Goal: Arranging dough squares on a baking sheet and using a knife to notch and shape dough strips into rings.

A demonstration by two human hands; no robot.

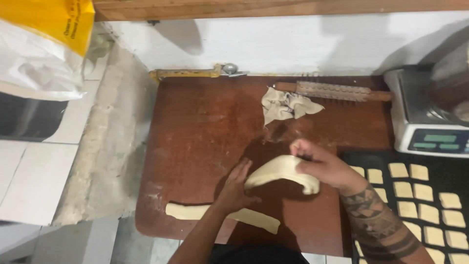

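On the reddish-brown wooden board [205, 132], the right hand [320, 164] has its fingers curled around one end of a pale dough strip [281, 172], lifting it in an arch. The left hand [237, 188] lies flat, fingers together and stretched out, touching the arch's lower end and pressing on a long flat dough strip [254, 218] near the board's front edge. Farther back lies a crumpled heap of dough scraps [286, 106], just beside a spiked roller [334, 91]. To the right, a dark tray [439, 164] holds rows of small dough squares [430, 212], behind it a scale [430, 122].
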